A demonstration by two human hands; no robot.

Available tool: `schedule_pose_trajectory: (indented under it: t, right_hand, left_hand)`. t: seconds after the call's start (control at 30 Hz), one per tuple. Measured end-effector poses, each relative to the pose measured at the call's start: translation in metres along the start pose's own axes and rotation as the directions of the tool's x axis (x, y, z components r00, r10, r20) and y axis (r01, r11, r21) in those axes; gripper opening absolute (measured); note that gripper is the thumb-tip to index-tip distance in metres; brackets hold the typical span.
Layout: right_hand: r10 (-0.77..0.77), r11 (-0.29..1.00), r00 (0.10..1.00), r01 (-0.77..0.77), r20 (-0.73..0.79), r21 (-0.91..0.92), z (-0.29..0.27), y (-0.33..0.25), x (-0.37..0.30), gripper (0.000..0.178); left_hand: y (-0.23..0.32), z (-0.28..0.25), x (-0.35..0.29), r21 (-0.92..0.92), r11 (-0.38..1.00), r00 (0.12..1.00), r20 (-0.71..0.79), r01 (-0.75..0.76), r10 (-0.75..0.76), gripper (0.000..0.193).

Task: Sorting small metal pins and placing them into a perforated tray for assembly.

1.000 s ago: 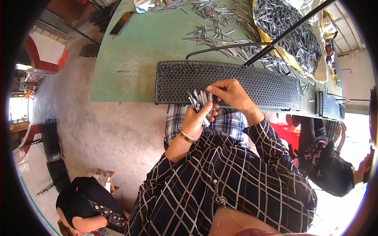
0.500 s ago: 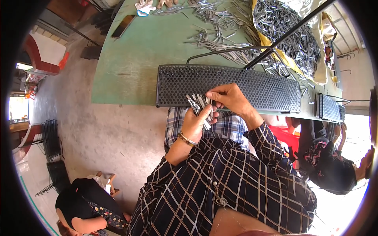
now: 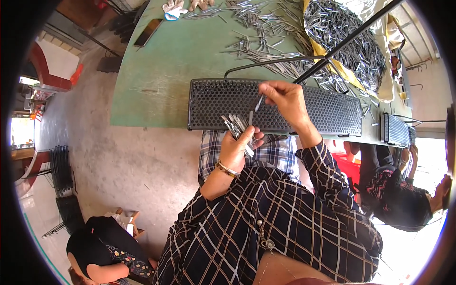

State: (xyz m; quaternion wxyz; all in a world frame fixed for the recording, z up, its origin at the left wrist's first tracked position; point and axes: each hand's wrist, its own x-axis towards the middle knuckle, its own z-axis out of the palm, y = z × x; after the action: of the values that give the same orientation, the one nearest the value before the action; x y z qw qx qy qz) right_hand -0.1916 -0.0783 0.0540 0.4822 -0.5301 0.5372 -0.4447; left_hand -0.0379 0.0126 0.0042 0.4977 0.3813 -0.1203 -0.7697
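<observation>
My left hand (image 3: 233, 151) is closed round a bundle of slim silvery metal pieces (image 3: 232, 124), whose ends fan out past the thumb. Up and to the right, my right hand (image 3: 290, 105) pinches a single slim metal piece (image 3: 259, 102) between thumb and fingertips, tilted and pointing down. Below that piece lies a long black perforated rack (image 3: 213, 102) covered in rows of round holes, along the table's near edge. The left hand is just in front of the rack's near side. Whether the right hand's piece touches the rack, I cannot tell.
Loose metal pieces (image 3: 261, 35) are strewn over the green table (image 3: 161, 71). A sack (image 3: 342, 40) full of them stands at the far right. Black rods rise from the rack. A phone (image 3: 149, 32) and gloves (image 3: 174, 8) lie far left. Other people (image 3: 394, 190) sit nearby.
My right hand has moved up and away from the bundle, drawing out one metal piece and carrying it over the rack. The left hand with the bundle has stayed nearly in place.
</observation>
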Motion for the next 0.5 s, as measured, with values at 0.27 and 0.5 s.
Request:
schedule_pose_trajectory:
  t: [0.27, 0.5]
  right_hand:
    - [-0.360, 0.910, 0.932, 0.340, -0.046, -0.238, 0.024, 0.031, 0.039, 0.015]
    - [-0.591, 0.685, 0.798, 0.575, 0.121, -0.447, 0.027, 0.035, 0.036, 0.015]
  left_hand:
    - [-0.004, 0.002, -0.005, 0.111, 0.988, 0.993, 0.050, 0.104, -0.110, 0.017]
    - [-0.003, 0.001, -0.005, 0.058, 0.991, 0.992, 0.035, 0.122, -0.124, 0.017]
